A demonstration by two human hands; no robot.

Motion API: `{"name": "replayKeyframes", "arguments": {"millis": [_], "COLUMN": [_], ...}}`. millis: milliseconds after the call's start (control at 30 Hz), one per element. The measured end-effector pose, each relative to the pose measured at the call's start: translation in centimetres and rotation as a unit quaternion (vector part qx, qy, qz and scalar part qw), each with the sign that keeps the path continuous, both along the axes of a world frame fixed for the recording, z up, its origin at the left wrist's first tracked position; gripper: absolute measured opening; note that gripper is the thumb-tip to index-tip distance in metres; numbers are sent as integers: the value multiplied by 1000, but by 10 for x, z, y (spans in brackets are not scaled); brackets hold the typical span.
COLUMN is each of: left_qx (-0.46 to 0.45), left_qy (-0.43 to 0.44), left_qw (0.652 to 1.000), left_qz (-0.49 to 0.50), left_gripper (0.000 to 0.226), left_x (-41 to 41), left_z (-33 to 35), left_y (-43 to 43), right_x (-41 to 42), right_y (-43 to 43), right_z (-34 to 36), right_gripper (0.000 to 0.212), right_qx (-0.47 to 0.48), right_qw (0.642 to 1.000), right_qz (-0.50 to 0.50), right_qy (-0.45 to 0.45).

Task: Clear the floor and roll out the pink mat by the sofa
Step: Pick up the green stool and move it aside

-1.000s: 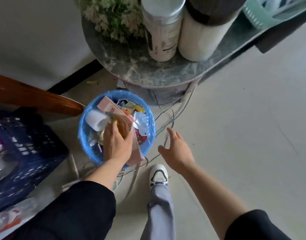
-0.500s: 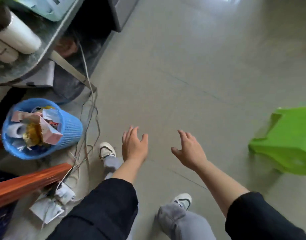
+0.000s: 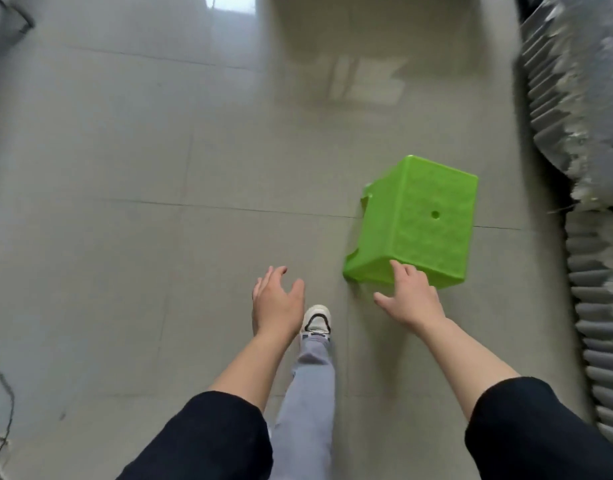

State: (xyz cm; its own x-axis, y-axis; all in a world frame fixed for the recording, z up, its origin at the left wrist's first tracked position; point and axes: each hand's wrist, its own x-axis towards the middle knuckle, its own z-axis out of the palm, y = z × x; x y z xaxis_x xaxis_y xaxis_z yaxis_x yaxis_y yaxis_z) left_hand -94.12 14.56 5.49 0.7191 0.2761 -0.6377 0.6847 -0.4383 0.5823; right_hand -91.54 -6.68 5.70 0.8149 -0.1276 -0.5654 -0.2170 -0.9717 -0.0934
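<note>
The fingers [image 3: 403, 271] of the right hand [image 3: 410, 299] were spread open and held nothing; their tips overlapped the near edge of a green plastic stool [image 3: 419, 220], though actual contact could not be confirmed. The left hand [image 3: 275, 303] hung open and empty above the grey tiled floor [image 3: 125, 202], fingers loosely curled, well apart from the stool. Both forearms were bare below black sleeves [image 3: 201, 441]. Between the arms, one white shoe [image 3: 317, 318] and a grey trouser leg [image 3: 308, 393] stood on the floor. The stool sat upright on the floor toward its right side, a small hole in its top. A grey ribbed sofa [image 3: 592, 271] ran along the floor's right edge. A thin cable [image 3: 3, 386] lay at the left edge. The pink mat was not in view.
</note>
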Motion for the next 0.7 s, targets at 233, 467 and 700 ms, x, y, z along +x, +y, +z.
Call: {"name": "replayKeyframes", "arguments": {"millis": [233, 467, 700], "left_qx": [-61, -185, -241], "left_qy": [123, 216, 255], "left_qw": [986, 906, 768], "left_qz": [99, 312, 536], "left_gripper": [47, 67, 90], "left_x": [104, 139, 158], "left_z": [-71, -115, -160], "left_y": [-145, -244, -298], "right_x": [102, 190, 294], "right_y": [-142, -228, -270], "right_z": [-44, -87, -151], "right_gripper": [82, 93, 111], "right_qx": [-18, -24, -14], "right_qw": [999, 999, 995], "right_qz": [-26, 25, 87], "right_qy": [8, 23, 35]}}
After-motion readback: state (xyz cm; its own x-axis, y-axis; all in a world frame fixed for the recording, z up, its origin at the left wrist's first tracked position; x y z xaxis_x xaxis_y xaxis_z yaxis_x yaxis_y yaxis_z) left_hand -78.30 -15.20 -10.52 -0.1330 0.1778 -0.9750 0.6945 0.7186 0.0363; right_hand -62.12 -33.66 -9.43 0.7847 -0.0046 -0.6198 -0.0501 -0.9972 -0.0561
